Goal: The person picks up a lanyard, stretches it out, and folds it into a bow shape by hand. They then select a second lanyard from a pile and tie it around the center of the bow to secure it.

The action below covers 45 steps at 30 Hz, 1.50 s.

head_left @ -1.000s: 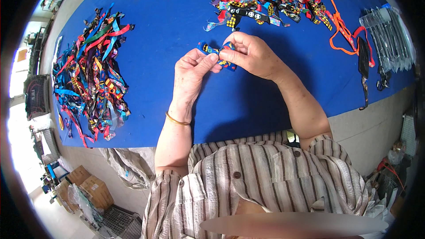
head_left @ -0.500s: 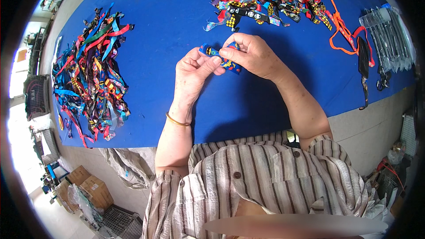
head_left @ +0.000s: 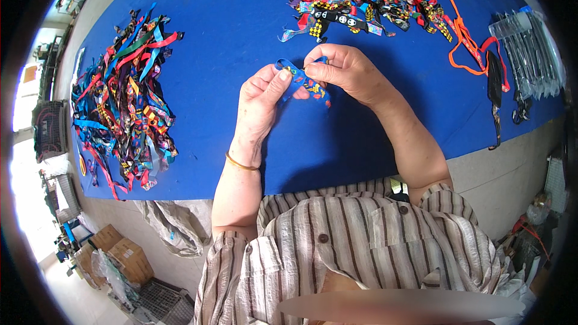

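A short blue ribbon strap (head_left: pixel 315 89) printed in yellow and red is held over the middle of the blue table by both hands. My left hand (head_left: pixel 264 91) pinches it between thumb and fingers, with a small loop of ribbon standing above the thumb. The thumb and forefinger of my right hand (head_left: pixel 348 73) are closed on its upper right part. One end of the strap hangs loose below the fingers. Part of the strap is hidden by the fingers of both hands.
Loose coloured ribbon straps (head_left: pixel 129 105) lie heaped on the table's left. A larger heap of patterned straps (head_left: pixel 367 0) covers the back. Toward the right lie an orange lanyard (head_left: pixel 460 42), a black strap (head_left: pixel 494 81) and clear plastic packs (head_left: pixel 530 54). Cardboard boxes (head_left: pixel 130 260) stand lower left.
The ribbon has shifted in my fingers: a loop now stands above my left thumb, and a loose end hangs lower. Both hands stay nearly in place.
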{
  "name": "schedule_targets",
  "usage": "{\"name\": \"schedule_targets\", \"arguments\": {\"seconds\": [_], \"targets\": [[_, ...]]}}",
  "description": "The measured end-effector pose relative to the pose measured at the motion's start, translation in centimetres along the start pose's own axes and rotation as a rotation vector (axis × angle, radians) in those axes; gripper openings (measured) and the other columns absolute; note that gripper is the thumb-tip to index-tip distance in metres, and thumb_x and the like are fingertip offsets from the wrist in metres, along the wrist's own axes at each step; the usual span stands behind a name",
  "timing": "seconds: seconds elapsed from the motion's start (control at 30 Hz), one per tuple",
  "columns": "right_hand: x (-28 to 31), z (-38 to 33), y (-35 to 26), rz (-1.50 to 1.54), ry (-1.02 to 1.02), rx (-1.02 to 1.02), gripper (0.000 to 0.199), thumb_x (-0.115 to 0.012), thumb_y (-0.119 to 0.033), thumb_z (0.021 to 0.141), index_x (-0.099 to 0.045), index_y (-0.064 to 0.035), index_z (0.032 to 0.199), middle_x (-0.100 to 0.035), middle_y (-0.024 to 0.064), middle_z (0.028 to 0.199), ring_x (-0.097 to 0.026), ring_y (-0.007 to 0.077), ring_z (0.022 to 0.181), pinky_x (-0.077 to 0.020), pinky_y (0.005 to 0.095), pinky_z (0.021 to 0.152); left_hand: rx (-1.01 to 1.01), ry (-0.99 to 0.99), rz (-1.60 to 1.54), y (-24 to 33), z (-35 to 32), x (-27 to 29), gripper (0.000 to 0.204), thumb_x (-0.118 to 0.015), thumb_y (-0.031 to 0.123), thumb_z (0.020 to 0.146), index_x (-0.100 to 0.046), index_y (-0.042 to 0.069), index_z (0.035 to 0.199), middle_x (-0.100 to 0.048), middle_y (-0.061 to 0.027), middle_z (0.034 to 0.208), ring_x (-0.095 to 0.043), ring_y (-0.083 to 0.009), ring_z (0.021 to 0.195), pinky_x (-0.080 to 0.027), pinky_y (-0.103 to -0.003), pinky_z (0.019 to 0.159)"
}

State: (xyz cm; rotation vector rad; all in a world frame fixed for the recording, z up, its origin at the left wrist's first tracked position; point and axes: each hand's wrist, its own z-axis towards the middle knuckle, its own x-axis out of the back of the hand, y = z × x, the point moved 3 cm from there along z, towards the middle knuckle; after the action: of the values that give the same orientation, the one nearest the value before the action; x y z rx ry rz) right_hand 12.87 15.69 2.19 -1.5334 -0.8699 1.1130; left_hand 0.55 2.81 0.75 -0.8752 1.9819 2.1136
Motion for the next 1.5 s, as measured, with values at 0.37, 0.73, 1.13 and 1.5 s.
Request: {"name": "schedule_targets", "arguments": {"seconds": [0.37,0.73,1.13,1.5], "targets": [[0.1,-0.1,0.6,-0.232,0.1,-0.105,0.018,-0.064,-0.019,0.095,-0.062,-0.0013,0.096,-0.062,0.0013,0.074,-0.059,0.0066,0.064,-0.0472,0.0221,0.055,0.16,0.122,0.263,0.4,-0.7,0.5,0.014,-0.063,0.007,0.094,-0.062,-0.002,0.105,-0.07,-0.0122,0.075,-0.065,-0.0145,0.062,-0.053,-0.026,0.058],[-0.1,-0.5,1.6,-0.653,0.29,-0.054,0.026,-0.071,-0.024,0.087,-0.061,0.0001,0.086,-0.063,0.0096,0.062,-0.061,0.0162,0.053,-0.0457,0.0311,0.049,0.318,0.302,0.767,1.8,-3.2,0.5,0.025,-0.062,0.011,0.095,-0.056,-0.003,0.114,-0.069,-0.0115,0.083,-0.066,-0.0151,0.063,-0.054,-0.027,0.057],[-0.7,-1.4,0.0,-0.804,0.085,-0.14,0.03,-0.073,-0.029,0.083,-0.068,0.0004,0.08,-0.066,0.0108,0.064,-0.062,0.0173,0.054,-0.0486,0.0328,0.053,-0.374,0.187,1.621,1.4,-4.6,-3.2,0.04,-0.055,-0.008,0.078,-0.063,0.001,0.116,-0.063,-0.0198,0.111,-0.06,-0.0363,0.105,-0.05,-0.043,0.092],[-0.9,-1.2,0.9,-1.037,-0.087,-0.136,0.032,-0.073,-0.033,0.078,-0.069,-0.0024,0.073,-0.064,0.0186,0.065,-0.065,0.0335,0.063,-0.0498,0.0418,0.06,-0.348,0.094,1.884,-1.7,-5.1,-3.2,0.052,-0.059,-0.001,0.078,-0.055,-0.002,0.13,-0.056,-0.0202,0.13,-0.056,-0.0355,0.117,-0.046,-0.044,0.099]]}}
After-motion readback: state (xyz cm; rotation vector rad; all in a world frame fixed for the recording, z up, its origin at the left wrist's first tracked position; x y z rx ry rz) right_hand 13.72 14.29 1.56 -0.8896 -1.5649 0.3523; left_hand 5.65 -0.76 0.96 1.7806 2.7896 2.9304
